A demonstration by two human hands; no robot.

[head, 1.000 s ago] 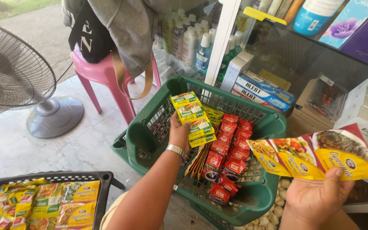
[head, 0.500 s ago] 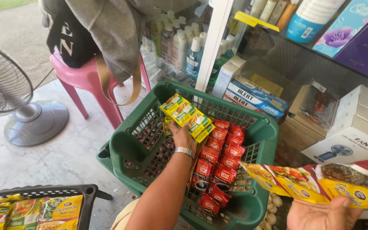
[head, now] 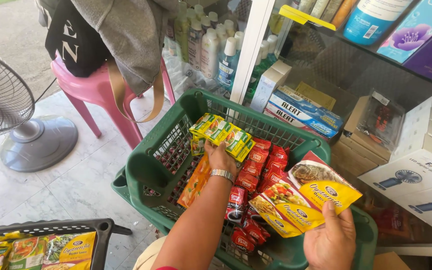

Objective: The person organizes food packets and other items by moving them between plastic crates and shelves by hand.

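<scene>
Pale tiled floor (head: pixel 76 195) in front of a glass-fronted shop shelf (head: pixel 326 75) stocked with bottles and boxes forms the setting. A green plastic basket (head: pixel 148 170) stands on the floor, nested in a second one; along its middle runs a row of small red sachets (head: pixel 256 175), with orange packets (head: pixel 196 182) beside them.

Left hand (head: pixel 219 156): reaches into the basket, a metal watch on the wrist. Its grip is closed around a strip of yellow-green sachets (head: pixel 223 136), held above the basket's far side. The strip's long axis runs from upper left to lower right, nearly level, with one end pointing toward the pink stool and the other toward the red sachets.

Right hand (head: pixel 332 240): held over the basket's near right corner. Thumb and fingers pinch the lower edges of several yellow sauce pouches (head: pixel 311 197), fanned out. The pouches point up and to the left, away from the palm, printed faces up.

Surroundings: a pink plastic stool (head: pixel 96 92) carrying a grey bag and a black bag stands left of the basket; a floor fan (head: pixel 6 110) stands further left. A dark basket (head: pixel 76 227) of packets shows at lower left.
</scene>
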